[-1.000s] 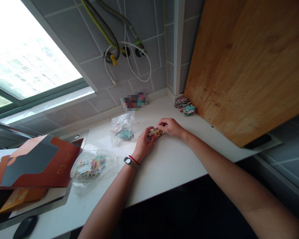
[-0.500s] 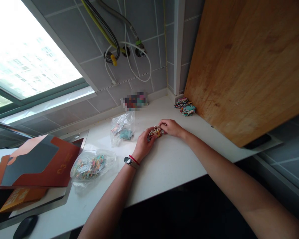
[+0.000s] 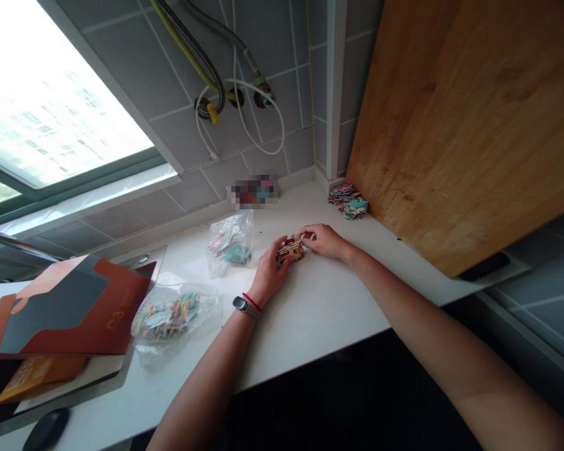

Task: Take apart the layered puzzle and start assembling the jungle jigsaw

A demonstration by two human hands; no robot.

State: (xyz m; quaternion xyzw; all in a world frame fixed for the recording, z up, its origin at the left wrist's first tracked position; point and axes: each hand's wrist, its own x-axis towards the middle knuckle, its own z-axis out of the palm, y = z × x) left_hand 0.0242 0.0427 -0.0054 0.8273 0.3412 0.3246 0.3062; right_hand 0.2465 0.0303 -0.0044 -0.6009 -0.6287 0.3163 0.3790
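Note:
Both of my hands meet over a small stack of colourful puzzle pieces [image 3: 291, 248] on the white counter [image 3: 319, 307]. My left hand [image 3: 269, 272], with a watch and a red band at the wrist, curls its fingers around the stack's left side. My right hand [image 3: 323, 239] pinches the stack's right end. Just left of my hands lies a clear bag of pieces [image 3: 230, 242].
A second bag of colourful pieces [image 3: 172, 313] lies further left beside a red and grey box lid [image 3: 66, 307]. A stack of hexagonal pieces [image 3: 348, 202] sits in the back corner under a wooden cutting board [image 3: 460, 119]. Hoses hang on the tiled wall [image 3: 225, 81]. A black mouse [image 3: 44, 428] lies at the bottom left.
My right hand has slid slightly left along the small stack, and my left fingers have closed a little more around it. Nothing else has moved.

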